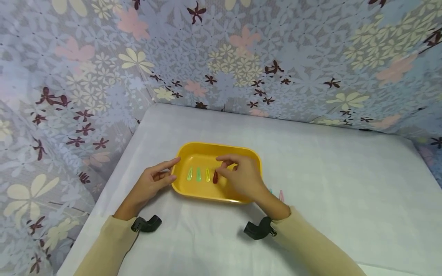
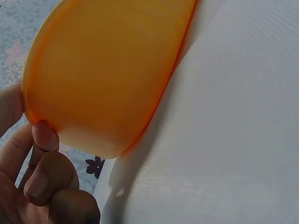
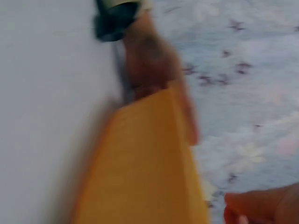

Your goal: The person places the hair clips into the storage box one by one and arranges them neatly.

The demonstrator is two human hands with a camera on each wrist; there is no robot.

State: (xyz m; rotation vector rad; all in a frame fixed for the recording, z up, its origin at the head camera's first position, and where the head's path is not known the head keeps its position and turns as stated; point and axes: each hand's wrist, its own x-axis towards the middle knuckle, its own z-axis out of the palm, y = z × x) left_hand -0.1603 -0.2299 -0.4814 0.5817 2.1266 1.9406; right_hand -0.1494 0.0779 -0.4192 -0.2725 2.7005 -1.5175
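Note:
A yellow plastic tray [image 1: 203,194] stands on the white cloth. In it lies a row of hair clips: a pale green clip [image 1: 190,174], a green clip [image 1: 198,174], a yellow clip [image 1: 207,174] and a dark red clip [image 1: 215,177]. My left hand [image 1: 152,183] holds the tray's left end, thumb and fingertips at the rim; the left wrist view shows this from the outside. Over the tray's right half is my right hand [image 1: 241,174], thumb and index finger apart beside the red clip, nothing seen between them. The right wrist view is blurred.
On the cloth just right of the tray lie a pink clip [image 1: 281,196] and a teal clip [image 1: 271,191], the latter mostly hidden by the right wrist. Flower-patterned fabric [image 1: 241,57] hangs behind and to the left of the white-covered table [image 1: 345,184].

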